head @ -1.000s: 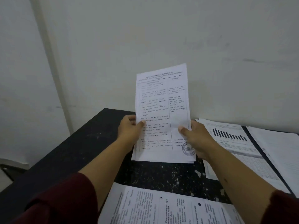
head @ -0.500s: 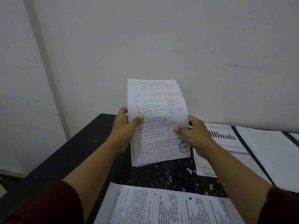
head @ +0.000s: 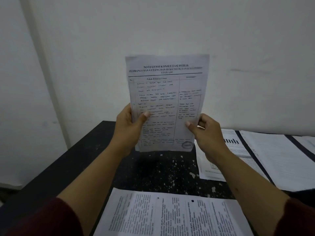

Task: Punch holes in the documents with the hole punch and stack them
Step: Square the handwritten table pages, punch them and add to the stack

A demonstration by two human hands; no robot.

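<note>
Two hands hold one thin sheaf of documents [head: 167,103] upright at centre frame, bottom edge just above the desk [head: 163,169], not touching as far as I can tell. Left hand [head: 130,129] closed on the left edge, thumb flat on the printed face, fingers hidden behind. Right hand [head: 207,133] pinches the lower right edge, thumb in front, fingers curled behind.

Paper: white, flat, rectangular, slight layering visible at the left and bottom edges, so more than one sheet; count unreadable. Printed bold header, ruled table, handwritten lines inside, round stamp at lower right. Most text blurred.

Desk: black, matte, pale flecks and chipped spots across the middle.

At 6 o'clock, a printed sheet [head: 170,215] lies flat, turned sideways, two dark punched holes along its far edge; near edge cut off by the frame. At 3 o'clock, a page with a bar chart [head: 219,160] lies flat, partly hidden by the right hand and forearm. Further toward 3 o'clock, more white pages [head: 279,160] with dark strips between them, running out of frame.

Dark red sleeves [head: 42,218] at both bottom corners, cut off. Pale plain wall [head: 170,28] behind, faint scuffs.

Hole punch: not visible.
</note>
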